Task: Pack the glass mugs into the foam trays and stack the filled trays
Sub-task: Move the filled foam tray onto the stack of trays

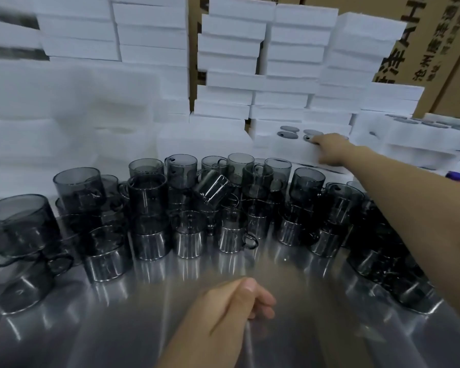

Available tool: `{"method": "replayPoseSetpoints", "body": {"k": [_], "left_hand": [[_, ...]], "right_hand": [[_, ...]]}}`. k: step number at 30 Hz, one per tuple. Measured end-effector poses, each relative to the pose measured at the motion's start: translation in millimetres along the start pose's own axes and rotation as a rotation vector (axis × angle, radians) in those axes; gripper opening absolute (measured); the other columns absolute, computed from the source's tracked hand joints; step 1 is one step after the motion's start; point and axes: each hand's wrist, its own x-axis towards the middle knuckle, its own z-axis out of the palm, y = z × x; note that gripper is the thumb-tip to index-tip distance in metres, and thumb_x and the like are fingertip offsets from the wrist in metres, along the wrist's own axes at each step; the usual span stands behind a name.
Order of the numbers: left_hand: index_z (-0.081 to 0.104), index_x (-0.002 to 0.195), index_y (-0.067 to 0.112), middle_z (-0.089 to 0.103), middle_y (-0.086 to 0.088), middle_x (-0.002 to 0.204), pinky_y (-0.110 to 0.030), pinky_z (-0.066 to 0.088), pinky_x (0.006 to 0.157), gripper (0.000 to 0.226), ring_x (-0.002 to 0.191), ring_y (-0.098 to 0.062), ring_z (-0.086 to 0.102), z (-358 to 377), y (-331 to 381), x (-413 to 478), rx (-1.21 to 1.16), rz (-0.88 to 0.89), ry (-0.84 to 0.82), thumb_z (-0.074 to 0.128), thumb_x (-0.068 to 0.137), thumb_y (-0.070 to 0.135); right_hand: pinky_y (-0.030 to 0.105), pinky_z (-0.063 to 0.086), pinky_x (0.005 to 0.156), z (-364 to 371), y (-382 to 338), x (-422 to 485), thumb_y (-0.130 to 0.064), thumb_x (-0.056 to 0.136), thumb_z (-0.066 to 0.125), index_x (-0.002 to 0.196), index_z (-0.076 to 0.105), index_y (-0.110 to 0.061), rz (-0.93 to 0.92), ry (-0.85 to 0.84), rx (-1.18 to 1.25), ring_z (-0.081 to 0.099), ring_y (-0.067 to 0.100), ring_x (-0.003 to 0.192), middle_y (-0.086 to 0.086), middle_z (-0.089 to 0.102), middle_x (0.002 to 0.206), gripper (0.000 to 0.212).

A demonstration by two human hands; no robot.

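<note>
Fingers (316,140) of the right hand (329,148) touch the filled foam tray (282,152) at 1 o'clock; grip indeterminate. Left hand (229,309) fingers curled at 6 o'clock; contents indeterminate.

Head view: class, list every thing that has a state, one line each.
foam tray, mugs in its slots
loose mugs, unpacked, stacked on the table
tilted mug, leaning atop the pile
right hand, resting on the foam tray
left hand, fingers curled, hold unclear

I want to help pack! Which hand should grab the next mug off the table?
Probably left. The left hand is near the loose mugs; the right hand is stretched far out, touching the foam tray.
</note>
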Motion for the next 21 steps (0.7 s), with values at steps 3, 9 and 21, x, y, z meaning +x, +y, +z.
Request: {"method": "replayPoseSetpoints", "body": {"k": [3,9,21], "left_hand": [[0.069,0.083,0.042,0.073,0.013,0.082,-0.01,0.044,0.071,0.047,0.077,0.004,0.062,4.5,2.5,-2.6,-0.005,0.086,0.027,0.029,0.073,0.065],[0.071,0.079,0.026,0.073,0.009,0.082,-0.008,0.044,0.072,0.047,0.08,-0.001,0.065,2.9,12.7,-7.5,-0.003,0.055,0.074,0.033,0.092,0.049],[0.067,0.076,0.028,0.067,0.016,0.081,-0.018,0.048,0.073,0.042,0.08,0.001,0.062,-2.1,12.2,-8.0,0.239,0.133,0.183,0.031,0.092,0.041]], "right_hand": [[0.032,0.04,0.091,-14.6,-10.3,0.4,0.001,0.092,0.043,0.143,0.037,-0.004,0.044,-0.026,0.037,0.048,0.036,0.117,0.021,0.049,0.134,0.052],[0.026,0.037,0.096,-44.5,-94.5,0.7,0.0,0.094,0.045,0.13,0.052,-0.008,-0.278,0.258,0.527,0.05,0.027,0.121,0.015,0.054,0.133,0.038],[0.029,0.04,0.076,-45.3,-201.1,5.6,0.001,0.088,0.056,0.075,0.058,-0.014,-0.391,0.045,0.24,0.054,0.029,0.103,0.01,0.059,0.093,0.019]]}}
